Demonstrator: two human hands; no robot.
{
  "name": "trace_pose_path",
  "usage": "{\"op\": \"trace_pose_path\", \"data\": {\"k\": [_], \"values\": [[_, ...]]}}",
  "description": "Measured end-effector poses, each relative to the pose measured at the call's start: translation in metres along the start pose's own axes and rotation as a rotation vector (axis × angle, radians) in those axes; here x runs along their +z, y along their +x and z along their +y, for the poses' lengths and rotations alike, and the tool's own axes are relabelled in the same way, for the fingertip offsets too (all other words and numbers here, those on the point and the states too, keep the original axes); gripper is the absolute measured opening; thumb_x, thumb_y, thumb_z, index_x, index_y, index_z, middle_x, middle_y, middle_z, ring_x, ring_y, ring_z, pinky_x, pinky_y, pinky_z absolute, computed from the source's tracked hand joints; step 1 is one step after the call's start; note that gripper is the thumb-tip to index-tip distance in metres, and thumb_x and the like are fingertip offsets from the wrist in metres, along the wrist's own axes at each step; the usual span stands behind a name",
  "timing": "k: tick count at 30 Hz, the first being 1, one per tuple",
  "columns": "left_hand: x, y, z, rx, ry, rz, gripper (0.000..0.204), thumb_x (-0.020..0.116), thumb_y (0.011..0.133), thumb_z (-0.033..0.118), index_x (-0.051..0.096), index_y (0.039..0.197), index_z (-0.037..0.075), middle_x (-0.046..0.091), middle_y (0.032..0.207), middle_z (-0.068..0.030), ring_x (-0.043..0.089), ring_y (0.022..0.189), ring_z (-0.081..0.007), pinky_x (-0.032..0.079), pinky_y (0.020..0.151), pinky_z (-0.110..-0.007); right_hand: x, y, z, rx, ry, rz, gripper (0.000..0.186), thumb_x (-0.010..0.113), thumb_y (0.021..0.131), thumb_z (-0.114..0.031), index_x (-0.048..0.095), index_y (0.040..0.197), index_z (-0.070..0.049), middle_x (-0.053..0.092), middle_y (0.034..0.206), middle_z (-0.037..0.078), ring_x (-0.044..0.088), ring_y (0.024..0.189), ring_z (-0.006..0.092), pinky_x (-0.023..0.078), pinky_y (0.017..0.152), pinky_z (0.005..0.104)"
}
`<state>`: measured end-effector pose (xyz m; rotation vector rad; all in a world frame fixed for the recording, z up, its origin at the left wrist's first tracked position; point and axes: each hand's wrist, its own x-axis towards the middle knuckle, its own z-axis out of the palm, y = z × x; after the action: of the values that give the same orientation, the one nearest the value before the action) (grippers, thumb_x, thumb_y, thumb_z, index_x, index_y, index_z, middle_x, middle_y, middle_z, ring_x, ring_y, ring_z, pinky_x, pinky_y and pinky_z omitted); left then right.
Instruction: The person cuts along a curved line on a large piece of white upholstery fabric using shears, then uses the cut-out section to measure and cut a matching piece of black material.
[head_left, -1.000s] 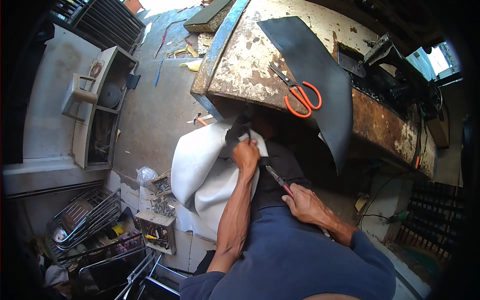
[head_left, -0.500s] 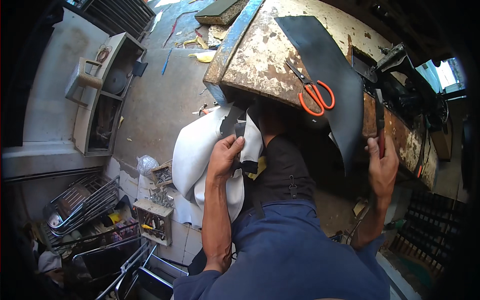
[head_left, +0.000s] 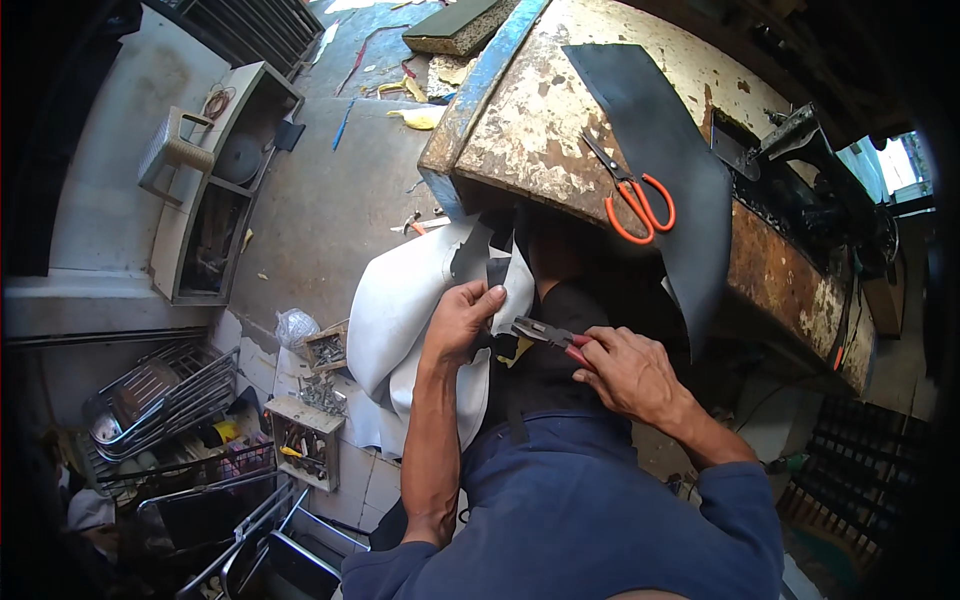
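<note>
In my right hand (head_left: 637, 372) is a pair of pliers (head_left: 548, 333) with red handles, its jaws pointing left toward the material on my lap. My left hand (head_left: 461, 322) pinches the edge of a white sheet of flexible material (head_left: 395, 285) between thumb and fingers. Black patches show along the part of the sheet by my thumb, and a small black flap (head_left: 497, 270) stands out there. The sheet is draped over my leg and hangs down on the left. The pliers' tips lie close to its edge; whether they touch it I cannot tell.
Orange-handled scissors (head_left: 638, 207) rest on a long black sheet (head_left: 660, 135) hanging over the edge of the worn workbench (head_left: 515, 115). A dark sewing machine (head_left: 820, 175) stands at the right. Left are small wooden boxes (head_left: 303, 442), a cabinet (head_left: 212, 200) and metal chairs (head_left: 165, 405).
My right hand has come down from beside the bench and swung left with the pliers, which are now near my left hand. My left hand keeps its hold on the white sheet.
</note>
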<state>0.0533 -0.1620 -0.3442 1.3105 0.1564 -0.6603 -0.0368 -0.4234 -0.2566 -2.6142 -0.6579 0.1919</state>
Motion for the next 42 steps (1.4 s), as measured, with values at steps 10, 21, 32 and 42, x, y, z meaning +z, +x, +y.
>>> {"op": "trace_pose_path", "data": {"k": [10, 21, 32, 42], "values": [[0.002, -0.003, 0.002, -0.024, 0.069, 0.054, 0.034, 0.069, 0.099, 0.029, 0.058, 0.074, 0.010, 0.049, 0.065, 0.0075, 0.039, 0.056, -0.0028, 0.032, 0.051, -0.024, 0.004, 0.016, 0.004, -0.120, -0.177, -0.009, 0.033, 0.071, 0.089, -0.038, 0.063, 0.095, -0.007, 0.063, 0.099, 0.010, 0.066, 0.085, 0.0256, 0.054, 0.068, 0.0409], [0.001, 0.018, -0.027, 0.104, 0.353, 0.439, 0.032, 0.065, 0.098, 0.023, 0.056, 0.073, 0.005, 0.049, 0.066, 0.0061, 0.041, 0.059, -0.0056, 0.034, 0.054, -0.027, 0.009, -0.021, -0.026, 0.121, 0.314, -0.228, 0.033, 0.068, 0.096, -0.031, 0.063, 0.089, 0.001, 0.063, 0.083, 0.020, 0.065, 0.072, 0.0391, 0.054, 0.064, 0.0468], [-0.038, 0.046, -0.020, 0.113, 0.332, 0.397, 0.035, 0.064, 0.096, 0.029, 0.059, 0.076, 0.000, 0.056, 0.067, -0.0032, 0.052, 0.061, -0.0159, 0.043, 0.060, -0.037, -0.072, -0.077, -0.012, 0.476, 0.449, 0.237, 0.020, 0.072, 0.091, -0.016, 0.061, 0.086, 0.000, 0.054, 0.074, 0.011, 0.057, 0.063, 0.0209, 0.044, 0.058, 0.0310], [0.013, -0.046, -0.037, 0.434, 0.923, 0.130, 0.046, 0.080, 0.082, 0.027, 0.065, 0.120, 0.004, 0.067, 0.094, -0.0122, 0.065, 0.090, -0.0278, 0.050, 0.087, -0.039, -0.084, -0.024, 0.183, 0.998, -0.432, 0.455, 0.036, 0.066, 0.094, -0.033, 0.068, 0.110, -0.002, 0.066, 0.114, 0.022, 0.063, 0.107, 0.0415, 0.047, 0.094, 0.0484]]}}
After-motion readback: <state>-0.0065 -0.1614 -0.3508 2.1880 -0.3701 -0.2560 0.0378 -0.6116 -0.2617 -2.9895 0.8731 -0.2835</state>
